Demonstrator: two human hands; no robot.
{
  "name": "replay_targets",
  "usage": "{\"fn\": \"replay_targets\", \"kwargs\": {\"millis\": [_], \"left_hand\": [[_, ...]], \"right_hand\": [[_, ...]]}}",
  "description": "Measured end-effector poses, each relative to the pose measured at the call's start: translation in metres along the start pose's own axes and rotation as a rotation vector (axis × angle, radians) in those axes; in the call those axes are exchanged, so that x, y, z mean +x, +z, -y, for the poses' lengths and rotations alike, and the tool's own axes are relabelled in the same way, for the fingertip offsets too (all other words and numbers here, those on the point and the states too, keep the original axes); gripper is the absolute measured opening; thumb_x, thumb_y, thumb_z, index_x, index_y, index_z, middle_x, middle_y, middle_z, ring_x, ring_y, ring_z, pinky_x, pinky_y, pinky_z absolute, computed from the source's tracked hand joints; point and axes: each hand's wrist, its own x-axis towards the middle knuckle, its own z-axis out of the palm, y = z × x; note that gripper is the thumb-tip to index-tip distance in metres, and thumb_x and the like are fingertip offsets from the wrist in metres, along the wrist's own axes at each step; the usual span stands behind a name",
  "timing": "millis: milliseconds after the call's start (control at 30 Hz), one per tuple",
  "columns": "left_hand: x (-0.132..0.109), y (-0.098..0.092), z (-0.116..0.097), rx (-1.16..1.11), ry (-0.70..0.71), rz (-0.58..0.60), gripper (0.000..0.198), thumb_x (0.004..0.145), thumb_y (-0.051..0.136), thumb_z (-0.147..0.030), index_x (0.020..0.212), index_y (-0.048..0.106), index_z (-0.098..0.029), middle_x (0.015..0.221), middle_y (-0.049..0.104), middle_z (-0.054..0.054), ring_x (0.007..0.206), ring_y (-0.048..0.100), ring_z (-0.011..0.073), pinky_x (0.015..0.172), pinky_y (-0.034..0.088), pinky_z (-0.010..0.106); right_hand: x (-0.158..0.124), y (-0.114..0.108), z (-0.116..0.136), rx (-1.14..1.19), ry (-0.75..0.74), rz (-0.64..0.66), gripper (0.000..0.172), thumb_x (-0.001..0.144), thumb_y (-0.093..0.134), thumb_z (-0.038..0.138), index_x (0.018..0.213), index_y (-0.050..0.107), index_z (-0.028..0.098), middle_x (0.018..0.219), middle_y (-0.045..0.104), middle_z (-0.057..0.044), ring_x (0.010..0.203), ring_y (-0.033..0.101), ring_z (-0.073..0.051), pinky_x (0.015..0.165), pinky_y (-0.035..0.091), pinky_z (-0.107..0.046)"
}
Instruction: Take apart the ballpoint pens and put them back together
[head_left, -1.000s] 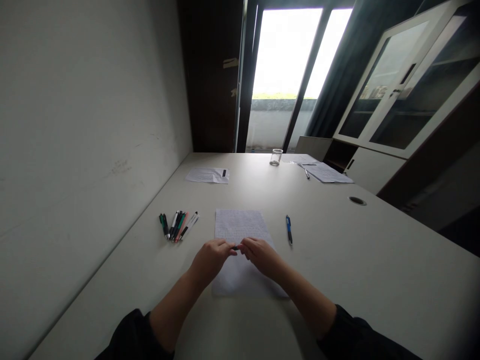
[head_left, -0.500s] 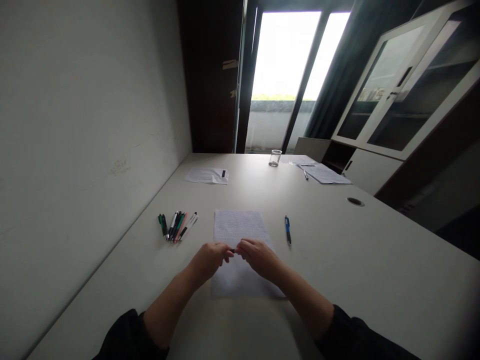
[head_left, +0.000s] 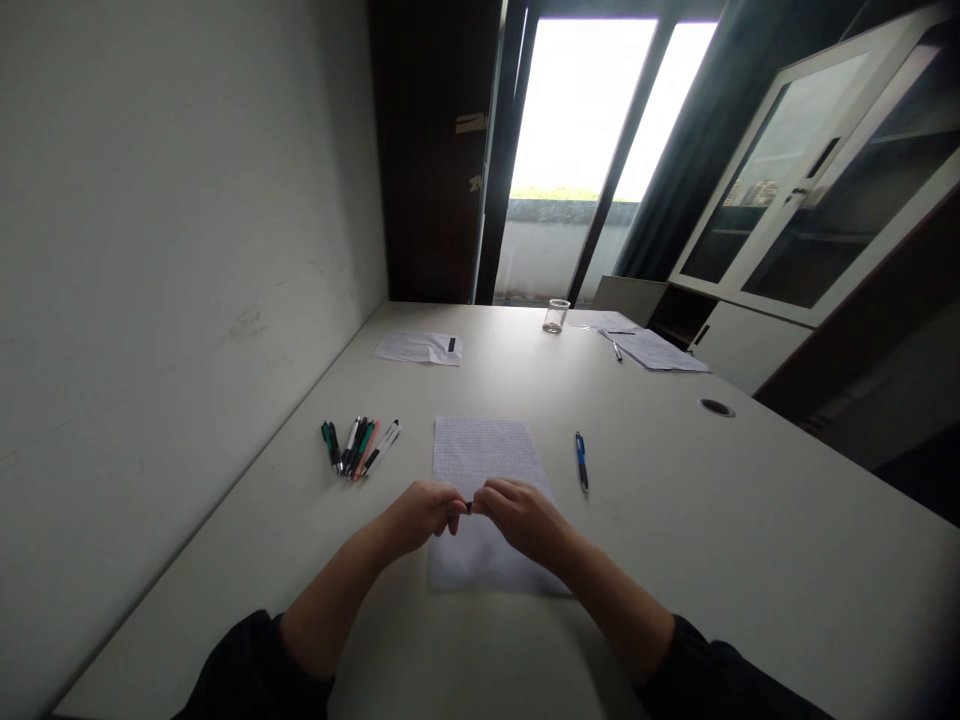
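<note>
Both hands meet over a sheet of lined paper [head_left: 487,445] lying on the white table. Between their fingertips shows a small dark piece [head_left: 469,507], probably part of a pen, mostly hidden by the fingers. My left hand [head_left: 429,515] is closed on its left end, and my right hand [head_left: 517,512] is closed on its right end. To the right of the paper lies a blue pen [head_left: 582,462] with a dark grip. Left of the paper is a loose group of several pens [head_left: 361,447], green, white, black and pink.
A glass jar [head_left: 555,316] stands at the table's far edge. Another sheet [head_left: 420,348] lies far left. Stacked papers [head_left: 654,350] and a pen [head_left: 617,351] are far right, near a round table hole [head_left: 716,408]. A wall [head_left: 187,300] borders the left.
The view has shifted slightly, moving the table items a little to the right. Both hands stay together over the paper, with their grip nearly the same.
</note>
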Motion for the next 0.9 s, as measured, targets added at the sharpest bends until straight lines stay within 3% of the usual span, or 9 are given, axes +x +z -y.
{"fn": "replay_targets", "kwargs": {"millis": [367, 500, 700, 767, 900], "left_hand": [[-0.002, -0.009, -0.001, -0.049, -0.048, 0.019, 0.038, 0.094, 0.048, -0.040, 0.072, 0.067, -0.015, 0.054, 0.055, -0.003, 0.050, 0.048, 0.0086, 0.055, 0.038, 0.019], [-0.002, -0.009, 0.006, -0.002, -0.032, 0.001, 0.038, 0.094, 0.047, -0.038, 0.070, 0.066, -0.015, 0.054, 0.054, -0.003, 0.051, 0.049, 0.0088, 0.057, 0.038, 0.019], [-0.002, -0.008, 0.009, 0.083, -0.024, 0.010, 0.040, 0.095, 0.047, -0.040, 0.071, 0.066, -0.015, 0.056, 0.056, -0.003, 0.051, 0.050, 0.0090, 0.059, 0.039, 0.020], [-0.002, -0.008, 0.008, 0.101, -0.022, 0.010, 0.040, 0.095, 0.047, -0.040, 0.071, 0.066, -0.015, 0.057, 0.057, -0.002, 0.052, 0.051, 0.0092, 0.059, 0.039, 0.020], [-0.001, -0.008, 0.005, 0.136, -0.012, 0.006, 0.039, 0.096, 0.047, -0.037, 0.071, 0.066, -0.015, 0.057, 0.058, -0.002, 0.052, 0.051, 0.0091, 0.059, 0.040, 0.020]], "right_hand": [[0.001, 0.007, 0.001, 0.103, -0.014, -0.055, 0.018, 0.101, 0.043, 0.023, 0.107, 0.060, 0.019, 0.094, 0.066, -0.008, 0.083, 0.059, -0.018, 0.074, 0.047, -0.030], [0.004, 0.009, 0.001, 0.191, 0.067, -0.082, 0.021, 0.096, 0.055, 0.031, 0.114, 0.059, 0.020, 0.092, 0.066, -0.007, 0.080, 0.061, -0.018, 0.073, 0.049, -0.029], [0.005, 0.012, 0.001, 0.203, 0.121, -0.046, 0.016, 0.098, 0.049, 0.026, 0.094, 0.064, 0.019, 0.085, 0.066, -0.006, 0.075, 0.060, -0.016, 0.069, 0.048, -0.027], [0.004, 0.015, 0.000, 0.258, 0.144, -0.037, 0.010, 0.096, 0.054, 0.024, 0.100, 0.061, 0.019, 0.091, 0.066, -0.006, 0.076, 0.060, -0.016, 0.070, 0.049, -0.027], [0.004, 0.019, -0.002, 0.324, 0.235, -0.049, 0.022, 0.091, 0.061, 0.027, 0.112, 0.058, 0.021, 0.091, 0.067, -0.005, 0.076, 0.061, -0.015, 0.071, 0.050, -0.028]]}}
